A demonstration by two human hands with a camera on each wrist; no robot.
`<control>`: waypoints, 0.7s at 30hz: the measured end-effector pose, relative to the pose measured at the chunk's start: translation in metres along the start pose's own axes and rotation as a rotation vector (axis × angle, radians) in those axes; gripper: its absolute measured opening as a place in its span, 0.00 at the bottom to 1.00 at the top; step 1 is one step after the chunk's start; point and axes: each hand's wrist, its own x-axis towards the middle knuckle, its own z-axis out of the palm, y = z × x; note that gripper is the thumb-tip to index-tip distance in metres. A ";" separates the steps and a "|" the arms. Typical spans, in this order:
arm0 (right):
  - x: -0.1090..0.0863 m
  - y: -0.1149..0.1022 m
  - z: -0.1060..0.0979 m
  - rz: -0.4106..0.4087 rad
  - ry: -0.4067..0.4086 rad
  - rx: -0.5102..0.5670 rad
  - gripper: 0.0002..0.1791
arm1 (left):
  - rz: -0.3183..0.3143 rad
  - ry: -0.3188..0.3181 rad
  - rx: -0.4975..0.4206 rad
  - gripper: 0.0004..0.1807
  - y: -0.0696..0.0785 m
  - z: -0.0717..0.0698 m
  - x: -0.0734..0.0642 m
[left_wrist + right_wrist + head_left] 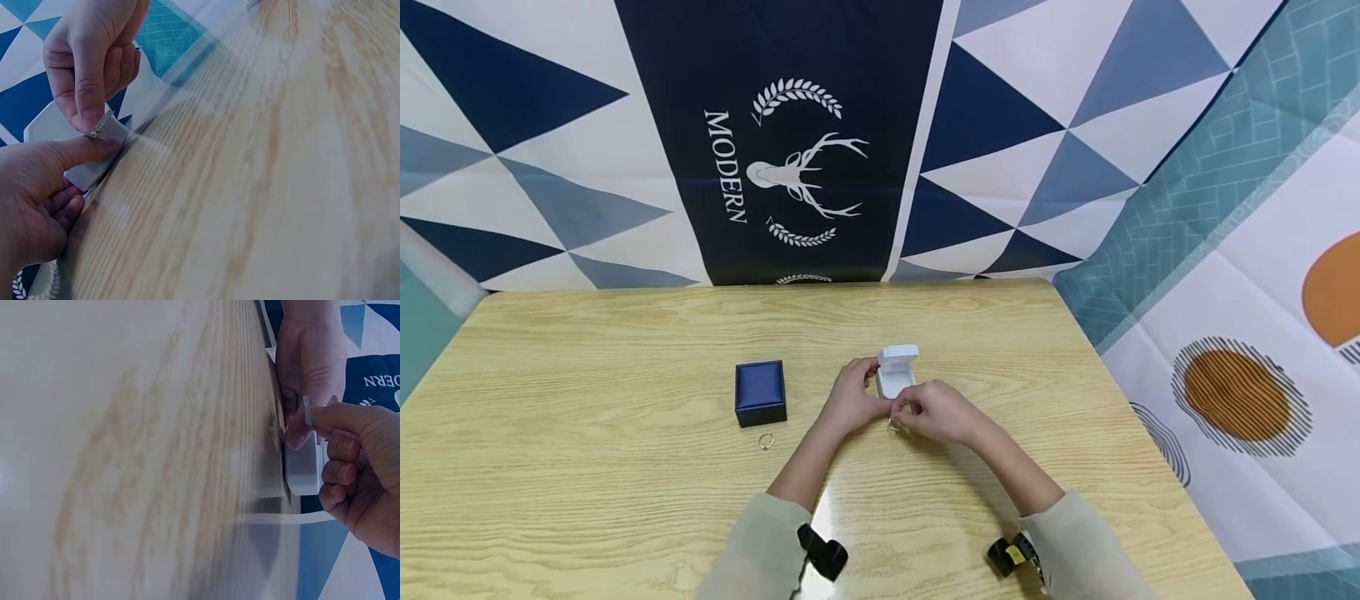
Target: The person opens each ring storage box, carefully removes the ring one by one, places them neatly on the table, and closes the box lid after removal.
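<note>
A small white ring box (897, 379) stands with its lid raised on the wooden table. My left hand (854, 392) grips it from the left, with the thumb along its front and the fingers behind. In my right hand (942, 412) a ring (894, 425) is pinched between thumb and forefinger, just in front of the box. The left wrist view shows this ring (102, 122) as a sparkling, stone-set band close above the left thumb. From the right wrist view the ring (307, 410) appears edge-on, outside the box.
To the left stands a closed dark blue box (760, 393). A second, thin gold-coloured ring (766, 442) lies on the table (587, 467) in front of it. Patterned cloth (805, 142) hangs behind the table's far edge.
</note>
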 end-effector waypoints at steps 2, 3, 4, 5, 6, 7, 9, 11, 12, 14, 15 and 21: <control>0.000 0.001 0.001 -0.004 0.004 -0.008 0.05 | -0.002 -0.002 -0.003 0.37 0.000 0.000 0.000; 0.000 0.001 0.001 -0.006 0.006 -0.012 0.05 | -0.003 -0.002 -0.005 0.38 0.000 0.000 0.000; 0.000 0.002 0.001 -0.007 0.007 -0.015 0.05 | -0.006 -0.002 -0.008 0.38 0.000 0.000 0.000; 0.000 0.002 0.001 -0.006 0.008 -0.017 0.05 | -0.007 -0.002 -0.010 0.38 0.000 0.000 0.000; 0.000 0.002 0.002 -0.005 0.008 -0.019 0.06 | -0.008 -0.002 -0.012 0.38 0.000 0.000 0.000; 0.000 0.003 0.002 -0.003 0.008 -0.019 0.06 | -0.008 -0.002 -0.013 0.38 0.000 0.000 0.000; 0.000 0.003 0.002 0.003 0.006 -0.022 0.06 | -0.006 -0.002 -0.015 0.38 0.000 0.000 0.000; 0.000 0.004 0.003 0.006 0.003 -0.030 0.06 | 0.000 -0.003 -0.014 0.38 0.000 0.000 0.000; 0.000 0.005 0.004 0.006 0.002 -0.035 0.06 | 0.001 -0.003 -0.014 0.38 0.000 0.000 0.000; -0.001 0.006 0.005 0.003 0.000 -0.042 0.06 | 0.001 -0.003 -0.013 0.38 -0.001 0.000 0.000; -0.001 0.006 0.005 0.002 0.000 -0.044 0.05 | -0.001 -0.003 -0.012 0.38 -0.001 0.000 0.000; -0.001 0.009 0.008 -0.005 -0.001 -0.045 0.05 | -0.015 -0.006 -0.015 0.38 -0.002 0.001 0.000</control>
